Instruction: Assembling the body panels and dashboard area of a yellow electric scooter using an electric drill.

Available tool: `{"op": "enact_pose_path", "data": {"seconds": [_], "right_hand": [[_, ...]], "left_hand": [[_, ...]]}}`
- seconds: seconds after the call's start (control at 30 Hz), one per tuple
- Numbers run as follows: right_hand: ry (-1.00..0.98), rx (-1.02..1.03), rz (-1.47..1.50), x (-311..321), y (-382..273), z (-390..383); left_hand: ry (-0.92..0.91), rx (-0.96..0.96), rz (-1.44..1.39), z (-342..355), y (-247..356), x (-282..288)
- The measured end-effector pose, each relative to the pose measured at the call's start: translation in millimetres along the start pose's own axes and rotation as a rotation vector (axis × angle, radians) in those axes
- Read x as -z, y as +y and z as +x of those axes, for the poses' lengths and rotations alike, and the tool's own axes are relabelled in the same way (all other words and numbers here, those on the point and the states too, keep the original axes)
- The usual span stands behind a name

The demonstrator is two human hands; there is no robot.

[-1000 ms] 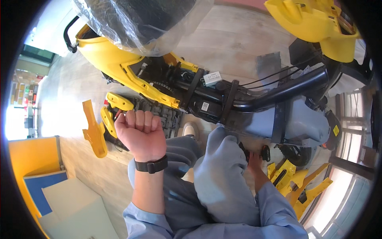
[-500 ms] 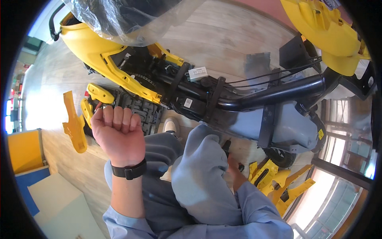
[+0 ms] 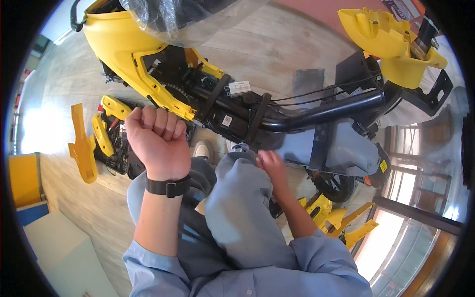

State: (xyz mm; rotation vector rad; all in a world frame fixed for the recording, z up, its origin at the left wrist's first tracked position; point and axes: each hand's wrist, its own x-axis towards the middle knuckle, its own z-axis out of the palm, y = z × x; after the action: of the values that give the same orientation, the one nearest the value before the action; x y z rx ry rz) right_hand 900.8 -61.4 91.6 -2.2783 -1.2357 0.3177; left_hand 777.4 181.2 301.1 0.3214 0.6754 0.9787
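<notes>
My left hand [image 3: 156, 143] is a fist, palm up, in front of a partly built yellow and black two-wheeler [image 3: 128, 59]; anything inside it is hidden. My right hand [image 3: 271, 167] is beside my right knee [image 3: 235, 180], below the frame, its curled fingers blurred; I cannot tell if they hold anything. A small silver fitting [image 3: 241, 147] sits just left of it. The frame carries black brackets [image 3: 257, 119], a small silver box [image 3: 240, 86], cables [image 3: 321, 99] and a thick black tube [image 3: 321, 121], with a grey plastic body piece [image 3: 349, 148] beneath.
Yellow panels [image 3: 81, 143] lie at the left beside an open black tool case [image 3: 118, 153]; more [image 3: 324, 215] lie lower right, near a wheel [image 3: 331, 185]. A yellow board [image 3: 24, 180] stands at left. A yellow headpiece [image 3: 391, 44] is top right, clear plastic wrap [image 3: 188, 22] at the top.
My right hand has risen from low beside my right leg to just under the black brackets. My left hand is still a fist, now slightly higher. The whole view has shifted.
</notes>
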Motion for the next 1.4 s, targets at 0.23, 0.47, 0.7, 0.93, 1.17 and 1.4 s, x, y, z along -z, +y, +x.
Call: {"op": "enact_pose_path", "data": {"seconds": [0.23, 0.47, 0.7, 0.93, 1.17, 1.4], "right_hand": [[0.196, -0.044, -0.032, -58, 1, 31], [0.299, 0.075, 0.047, -77, 3, 30], [0.201, -0.026, -0.055, -82, -18, 20], [-0.013, -0.163, 0.116, -90, -19, 10], [0.127, -0.071, -0.107, -111, -49, 4], [0.113, 0.015, -0.235, -123, -48, 5]], "left_hand": [[0.014, 0.019, -0.014, 1, 9, 12], [-0.01, -0.002, -0.032, 4, 25, 21], [0.075, -0.063, -0.085, 5, 59, 47], [0.115, -0.18, -0.138, 10, 100, 92], [0.178, -0.158, -0.182, 17, 113, 127], [-0.004, -0.198, -0.143, 22, 124, 160]]}}
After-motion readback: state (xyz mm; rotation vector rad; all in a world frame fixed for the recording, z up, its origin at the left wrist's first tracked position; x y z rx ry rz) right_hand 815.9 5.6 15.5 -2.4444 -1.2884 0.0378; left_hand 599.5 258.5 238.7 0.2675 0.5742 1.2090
